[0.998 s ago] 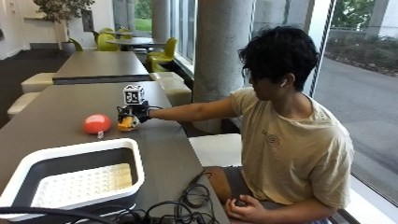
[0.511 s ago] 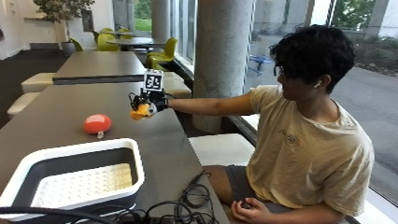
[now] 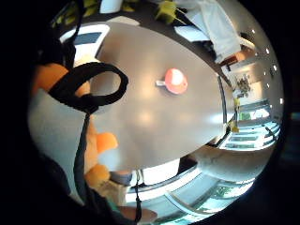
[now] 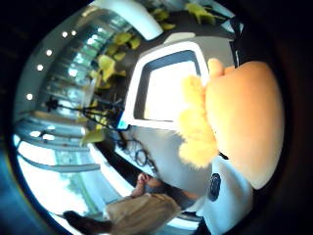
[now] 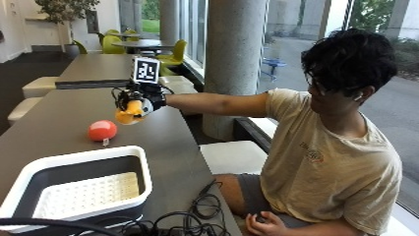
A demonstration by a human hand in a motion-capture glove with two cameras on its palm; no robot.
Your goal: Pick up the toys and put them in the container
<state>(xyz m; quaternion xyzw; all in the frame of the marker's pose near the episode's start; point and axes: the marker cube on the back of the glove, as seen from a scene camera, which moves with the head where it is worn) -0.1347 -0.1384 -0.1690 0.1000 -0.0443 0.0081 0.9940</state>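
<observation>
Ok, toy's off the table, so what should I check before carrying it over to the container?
1. Toy held: ok. The gloved right hand grips the orange and yellow plush toy above the table.
2. Container open and ready: ok. The white container sits at the near end of the table, nothing lying in it.
3. Path from hand to container: ok. Only the red ball lies on the table near it, below the raised hand.
4. Cables by the container: cannot tell whether they reach over its rim.
5. Toys left: not ok. The red ball is not yet in the container.
</observation>
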